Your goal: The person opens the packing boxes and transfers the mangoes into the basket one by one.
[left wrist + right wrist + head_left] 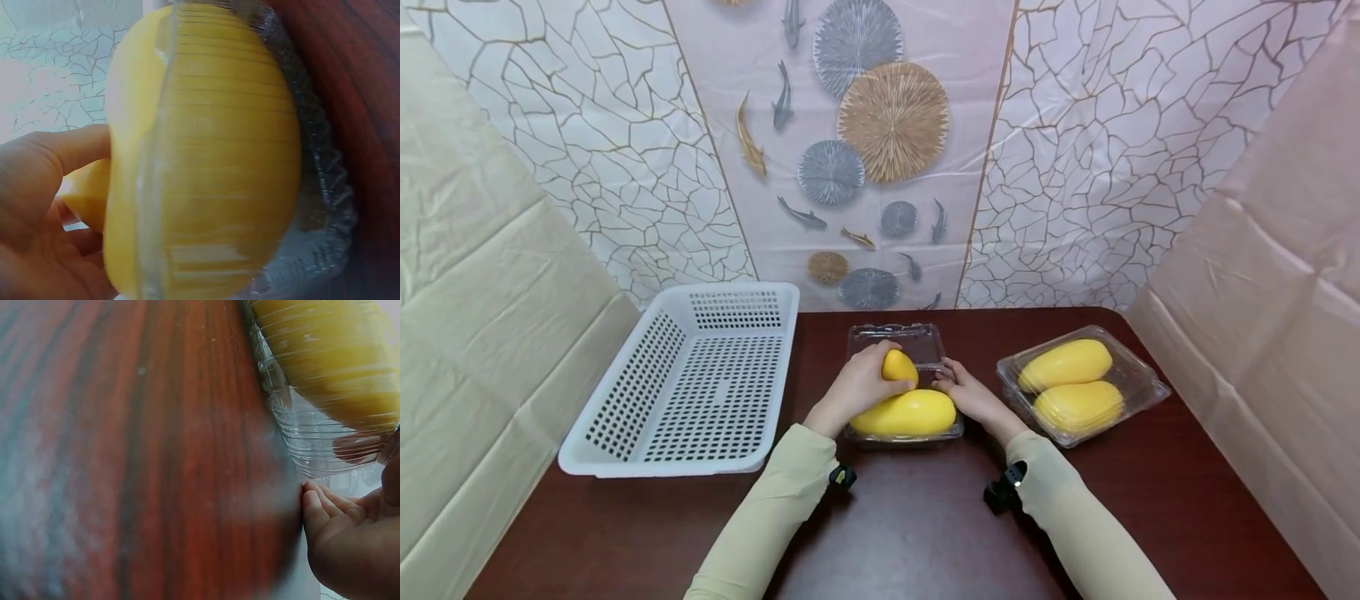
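My left hand grips a yellow mango over the rear of a clear plastic clamshell box, thumb on the near side. Another, larger yellow mango lies in the front of that box, lengthwise across it. In the left wrist view this front mango fills the middle behind the ribbed wall, and the held mango shows partly behind it. At the box's right rear side, my right hand holds the edge, its fingers by the corner in the right wrist view.
The box's lid lies folded back toward the wall. To the right sits a closed clear box with two yellow mangoes. A white perforated basket stands at left on the dark red wooden table. Cloth-covered walls surround the back and sides.
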A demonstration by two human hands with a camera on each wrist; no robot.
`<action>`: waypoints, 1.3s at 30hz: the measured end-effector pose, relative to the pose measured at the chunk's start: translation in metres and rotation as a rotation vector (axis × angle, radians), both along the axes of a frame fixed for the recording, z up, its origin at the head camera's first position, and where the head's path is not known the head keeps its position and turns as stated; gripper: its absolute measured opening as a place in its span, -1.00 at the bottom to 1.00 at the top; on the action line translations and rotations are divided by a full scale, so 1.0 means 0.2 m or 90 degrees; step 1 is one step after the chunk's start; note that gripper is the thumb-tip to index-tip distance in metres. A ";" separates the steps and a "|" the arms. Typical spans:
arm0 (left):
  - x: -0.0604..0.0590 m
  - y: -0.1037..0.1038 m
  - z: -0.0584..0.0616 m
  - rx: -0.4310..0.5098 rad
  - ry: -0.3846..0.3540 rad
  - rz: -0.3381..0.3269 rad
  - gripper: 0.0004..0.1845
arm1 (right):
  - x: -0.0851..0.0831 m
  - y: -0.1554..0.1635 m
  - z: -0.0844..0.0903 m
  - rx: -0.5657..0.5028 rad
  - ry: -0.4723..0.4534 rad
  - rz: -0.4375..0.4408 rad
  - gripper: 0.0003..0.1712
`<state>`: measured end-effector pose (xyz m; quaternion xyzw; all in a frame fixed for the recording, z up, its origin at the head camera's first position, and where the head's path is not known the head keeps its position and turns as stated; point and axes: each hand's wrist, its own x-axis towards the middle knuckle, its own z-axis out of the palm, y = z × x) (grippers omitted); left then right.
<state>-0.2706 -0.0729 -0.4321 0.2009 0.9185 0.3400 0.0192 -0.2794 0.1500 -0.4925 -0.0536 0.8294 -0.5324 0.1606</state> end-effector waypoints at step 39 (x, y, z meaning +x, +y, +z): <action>0.02 0.00 0.16 -0.019 0.123 0.044 -0.35 | 0.00 0.01 -0.01 0.004 0.001 -0.002 -0.28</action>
